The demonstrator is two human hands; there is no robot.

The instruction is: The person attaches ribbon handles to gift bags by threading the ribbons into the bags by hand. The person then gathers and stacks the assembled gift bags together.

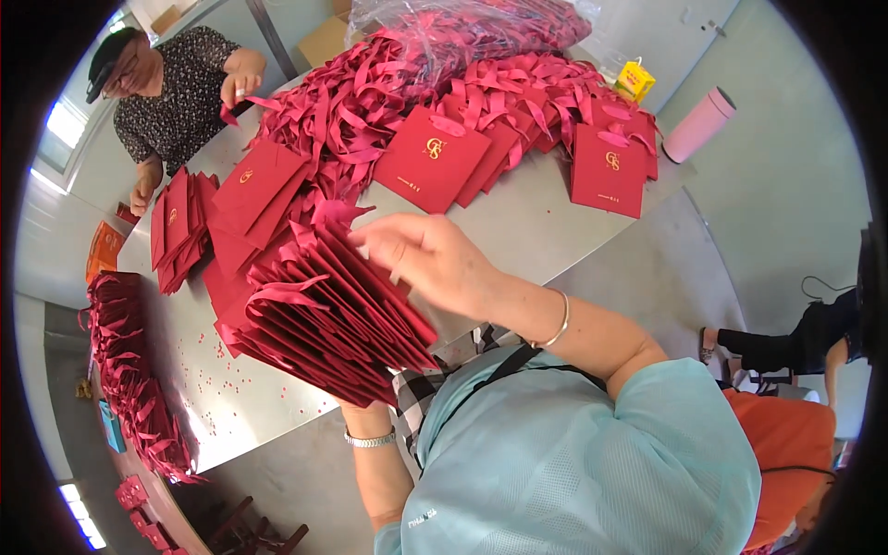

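Observation:
A thick stack of red paper gift bags (328, 319) with ribbon handles is held tilted above the near table edge. Beneath it, my left hand (364, 416) supports the stack; the bags cover its fingers, leaving the watch-wearing wrist in view. My right hand (435, 264) is over the stack's upper right edge, its slightly blurred fingers apart beside a loose ribbon. Just behind the stack, more flat red bags (254, 194) lie on the table. A smaller pile of bags (180, 227) sits to their left.
Across the metal table (518, 231) spreads a large heap of ribboned bags (351, 111), partly under clear plastic (481, 32). A pink bottle (698, 125) and a small yellow box (634, 81) stand right. Another person (176, 92) works at far left. Packed bags (134, 370) line the left side.

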